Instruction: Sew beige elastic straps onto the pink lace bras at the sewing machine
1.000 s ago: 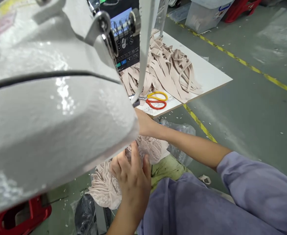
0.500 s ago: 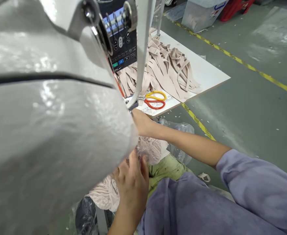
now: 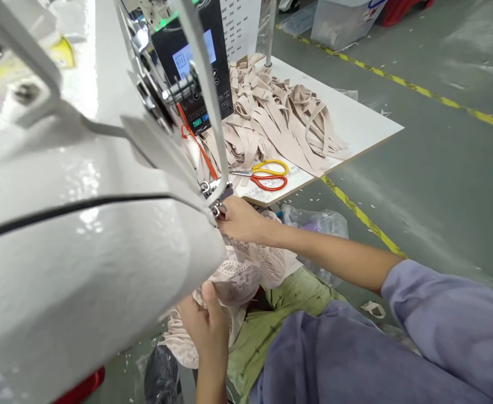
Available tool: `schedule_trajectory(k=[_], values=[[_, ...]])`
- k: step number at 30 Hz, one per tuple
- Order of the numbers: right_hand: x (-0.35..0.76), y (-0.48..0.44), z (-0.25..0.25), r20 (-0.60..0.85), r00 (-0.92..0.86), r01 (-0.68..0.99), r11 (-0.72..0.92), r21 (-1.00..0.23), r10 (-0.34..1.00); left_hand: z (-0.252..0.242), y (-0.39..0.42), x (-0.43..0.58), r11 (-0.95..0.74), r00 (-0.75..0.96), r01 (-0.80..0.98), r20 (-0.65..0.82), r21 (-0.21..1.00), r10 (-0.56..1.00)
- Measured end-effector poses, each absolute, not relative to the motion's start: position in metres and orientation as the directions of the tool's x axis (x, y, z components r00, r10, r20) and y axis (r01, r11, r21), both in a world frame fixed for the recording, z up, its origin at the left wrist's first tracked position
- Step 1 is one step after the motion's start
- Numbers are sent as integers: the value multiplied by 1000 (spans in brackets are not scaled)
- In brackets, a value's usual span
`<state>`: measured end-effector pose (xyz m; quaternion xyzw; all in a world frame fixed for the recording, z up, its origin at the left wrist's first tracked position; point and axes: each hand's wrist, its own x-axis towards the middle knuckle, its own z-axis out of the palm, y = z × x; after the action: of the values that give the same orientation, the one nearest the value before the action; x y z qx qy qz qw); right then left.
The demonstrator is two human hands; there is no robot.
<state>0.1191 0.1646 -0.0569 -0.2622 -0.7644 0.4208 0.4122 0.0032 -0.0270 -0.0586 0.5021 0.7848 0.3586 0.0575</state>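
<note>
A white sewing machine [image 3: 145, 252] fills the left side and hides part of both hands. My right hand [image 3: 244, 220] is beside the metal parts near the needle area; its fingertips are hidden. Beneath the machine's edge, my left hand [image 3: 206, 322] pinches the pale pink lace garment [image 3: 238, 280], thumb on top. The lace hangs between my two hands, over my lap. Scissors [image 3: 269, 175] with one yellow and one red handle lie on the white table, just beyond my right hand.
Beige fabric strips [image 3: 280, 112] are heaped on the white table [image 3: 368, 126]. A black control panel [image 3: 196, 73] stands behind the machine head. Clear plastic bags [image 3: 326, 224] lie below the table edge. A plastic bin [image 3: 341, 25] sits on the floor near yellow tape [image 3: 398, 81].
My left hand has moved down and left, with its fingers now further under the machine. More of the lace shows between the hands. The view has shifted, uncovering more of the control panel.
</note>
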Motion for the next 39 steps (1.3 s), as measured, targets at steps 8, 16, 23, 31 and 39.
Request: schedule_trajectory(k=[8,16,23,31,39], values=[[118,165,-59,438,-515,55,538,-841,737,-60,-15,-8,300,-503,473,-26,829,864],[118,168,-62,447,-524,47,549,-834,724,-48,-17,-1,334,-479,404,-115,852,870],[118,169,-62,441,-520,43,538,-842,732,-44,-19,-3,312,-447,441,-95,842,890],[120,166,-59,413,-513,34,498,-867,752,-48,-24,-8,287,-399,479,-85,830,913],[133,136,-51,310,-411,-124,285,-951,857,-47,-44,-19,387,-371,468,-221,794,902]])
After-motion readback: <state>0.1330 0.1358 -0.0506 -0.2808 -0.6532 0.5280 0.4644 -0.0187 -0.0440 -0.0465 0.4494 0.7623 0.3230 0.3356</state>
